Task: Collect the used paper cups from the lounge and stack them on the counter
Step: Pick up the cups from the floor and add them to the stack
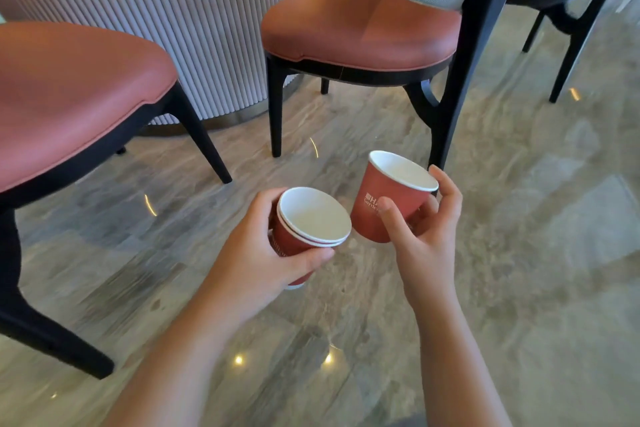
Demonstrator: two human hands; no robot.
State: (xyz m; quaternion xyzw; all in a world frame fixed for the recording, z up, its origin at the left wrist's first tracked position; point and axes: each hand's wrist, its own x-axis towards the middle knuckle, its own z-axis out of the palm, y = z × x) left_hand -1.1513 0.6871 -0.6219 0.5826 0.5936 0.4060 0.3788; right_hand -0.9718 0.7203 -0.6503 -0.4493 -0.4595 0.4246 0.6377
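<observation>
**One head-worn view, angled down at the hands**

The wide-angle camera sits on the person's head and faces forward and down. Both forearms enter from the bottom edge. The left hand [263, 256] and right hand [427, 243] are close to the lens, just below the frame's centre. Beyond them the marble floor [519, 253] fills the lower half, seen from standing height. Chair seats [360, 24] cross the upper part, farther off.

The red paper cup [379, 185] in the right hand [427, 243] bears a white square logo, a capital "H", and below it smaller letters beginning "Garde"; the thumb hides the rest. White lettering on the stacked cups [294, 243] in the left hand [263, 253] is too covered to read.
</observation>
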